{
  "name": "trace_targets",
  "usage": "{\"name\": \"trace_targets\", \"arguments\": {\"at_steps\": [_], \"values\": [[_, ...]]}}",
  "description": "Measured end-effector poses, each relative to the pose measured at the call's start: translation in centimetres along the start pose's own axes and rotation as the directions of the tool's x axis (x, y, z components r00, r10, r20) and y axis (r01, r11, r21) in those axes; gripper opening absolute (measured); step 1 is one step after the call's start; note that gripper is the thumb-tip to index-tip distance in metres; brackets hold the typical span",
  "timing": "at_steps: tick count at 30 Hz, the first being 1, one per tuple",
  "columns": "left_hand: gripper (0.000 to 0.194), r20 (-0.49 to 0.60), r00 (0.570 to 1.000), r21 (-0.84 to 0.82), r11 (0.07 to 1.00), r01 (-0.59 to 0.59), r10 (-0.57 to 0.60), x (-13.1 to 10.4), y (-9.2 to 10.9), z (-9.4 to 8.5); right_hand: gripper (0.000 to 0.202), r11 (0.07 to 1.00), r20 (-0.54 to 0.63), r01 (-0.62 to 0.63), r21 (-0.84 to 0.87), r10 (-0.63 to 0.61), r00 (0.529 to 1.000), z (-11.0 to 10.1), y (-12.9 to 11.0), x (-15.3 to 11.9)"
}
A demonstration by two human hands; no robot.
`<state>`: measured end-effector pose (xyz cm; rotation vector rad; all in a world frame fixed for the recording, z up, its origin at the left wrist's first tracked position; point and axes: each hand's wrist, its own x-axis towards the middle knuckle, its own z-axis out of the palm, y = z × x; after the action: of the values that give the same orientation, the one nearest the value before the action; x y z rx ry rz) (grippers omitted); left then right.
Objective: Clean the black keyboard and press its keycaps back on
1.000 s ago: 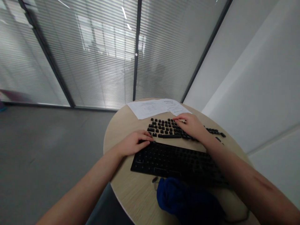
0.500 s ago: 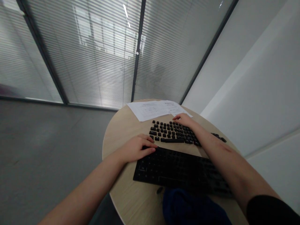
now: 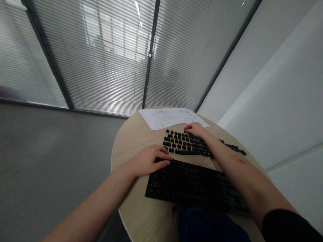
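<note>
A black keyboard base [image 3: 191,179] lies tilted across the round table, its keycaps apparently off over much of it, though it is too dark to be sure. Across its upper left corner rests my left hand [image 3: 148,159], fingers stretched out and thumb on the top face. Beyond the base, loose black keycaps [image 3: 180,143] are laid out in rows, with a long space bar [image 3: 190,152] at the near side. My right hand [image 3: 195,129] is at the far row, fingertips bent together on a keycap there. My right forearm hides part of the keycaps and base.
Printed paper sheets [image 3: 164,118] lie at the far edge of the wooden table [image 3: 128,144]. A dark blue cloth-like item [image 3: 202,225] sits at the near side. Glass panels with blinds [image 3: 108,67] stand behind, and a white wall [image 3: 285,87] rises to the right.
My right hand has shifted slightly left along the far row, its fingertips now over a keycap that showed beside them before. My left hand stays on the keyboard corner. The view has tilted slightly.
</note>
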<state>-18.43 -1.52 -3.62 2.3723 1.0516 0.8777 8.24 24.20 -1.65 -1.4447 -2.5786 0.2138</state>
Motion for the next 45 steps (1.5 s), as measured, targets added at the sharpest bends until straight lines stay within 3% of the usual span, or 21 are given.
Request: {"name": "trace_targets", "arguments": {"at_steps": [5,8,11,13,16,18,27,33,40,45], "values": [[0.031,-0.025,0.999,-0.01,1.0,-0.024,0.023,-0.1,-0.1,0.0,0.016,0.999,-0.091,0.022,0.023,-0.02,0.996,-0.9,-2.0,-0.5],[0.031,-0.037,0.999,-0.028,0.999,-0.04,0.039,0.0,0.1,0.0,0.018,0.995,-0.156,0.057,0.077,-0.044,0.987,-2.1,-3.8,-2.4],[0.03,-0.022,0.999,-0.017,0.999,-0.037,0.037,0.1,0.1,0.0,0.021,0.943,-0.199,0.148,0.298,-0.09,0.976,-2.5,-6.1,-7.0],[0.031,-0.008,1.0,-0.004,1.0,-0.027,0.027,0.1,0.0,0.1,0.021,0.882,-0.155,0.192,0.429,-0.137,0.978,-2.0,-7.7,-10.9],[0.032,0.001,1.0,-0.007,1.0,-0.015,0.015,0.2,-0.3,0.2,0.018,0.852,-0.102,0.191,0.488,-0.162,0.982,-0.3,-9.8,-15.8],[0.033,-0.004,1.0,-0.027,1.0,-0.014,0.014,0.2,-0.4,0.3,0.017,0.848,-0.096,0.173,0.5,-0.144,0.985,0.8,-10.7,-17.5],[0.03,-0.043,0.999,-0.083,0.997,-0.002,-0.002,0.4,-0.3,0.2,0.018,0.794,-0.133,0.131,0.594,-0.064,0.989,2.7,-11.3,-17.5],[0.031,-0.053,0.998,-0.099,0.995,0.012,-0.017,0.5,-0.4,0.3,0.016,0.832,-0.137,0.151,0.534,-0.091,0.986,2.8,-11.3,-17.7],[0.033,-0.075,0.997,-0.064,0.998,-0.002,-0.002,0.4,-0.3,0.3,0.019,0.817,-0.184,0.288,0.5,-0.225,0.957,3.0,-11.3,-17.9],[0.032,-0.069,0.997,-0.078,0.997,0.017,-0.022,0.4,-0.2,0.3,0.015,0.788,-0.253,0.338,0.514,-0.237,0.938,3.3,-11.3,-17.8]]}}
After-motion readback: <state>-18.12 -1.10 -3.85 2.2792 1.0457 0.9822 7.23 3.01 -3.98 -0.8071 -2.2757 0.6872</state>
